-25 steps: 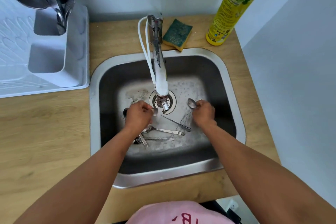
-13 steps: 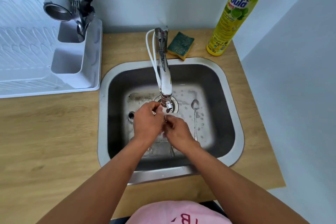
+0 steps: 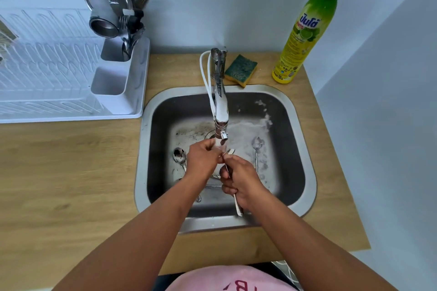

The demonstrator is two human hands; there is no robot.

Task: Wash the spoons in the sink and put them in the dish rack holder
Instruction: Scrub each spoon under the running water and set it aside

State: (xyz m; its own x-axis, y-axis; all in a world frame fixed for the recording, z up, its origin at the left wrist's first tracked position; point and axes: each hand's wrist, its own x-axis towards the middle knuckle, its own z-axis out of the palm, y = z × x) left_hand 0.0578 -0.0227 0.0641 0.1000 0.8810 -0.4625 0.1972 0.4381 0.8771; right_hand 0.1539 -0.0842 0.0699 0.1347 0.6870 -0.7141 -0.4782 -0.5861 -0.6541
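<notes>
Both hands meet under the tap [image 3: 221, 111] in the middle of the sink [image 3: 305, 149]. The right hand [image 3: 241, 181] is clenched around the handle of one spoon [image 3: 237, 205], whose handle end sticks out below the fist toward the near sink wall. The left hand [image 3: 204, 159] is pressed against the upper end of that same spoon, fingers curled over it right beneath the spout; the bowl is hidden by the fingers, so how firmly the left hand grips cannot be told.

Two more spoons lie plainly on the sink floor: a dirty spoon [image 3: 179, 156] just left of the left hand, and a clean-looking spoon [image 3: 257, 146] to the right, well clear of both hands. Further cutlery lies partly hidden under the wrists, too covered to count.

On the desk [image 3: 59, 172] stands one white dish rack [image 3: 47, 82] at the left. Its holder [image 3: 132, 78] has two compartments: the far one carries forks, spoons, a strainer and a metal cup, the near one shows nothing inside. Behind the sink sit one green sponge [image 3: 241, 69] and one yellow-green bottle [image 3: 305, 35] of dish soap, near each other but apart
</notes>
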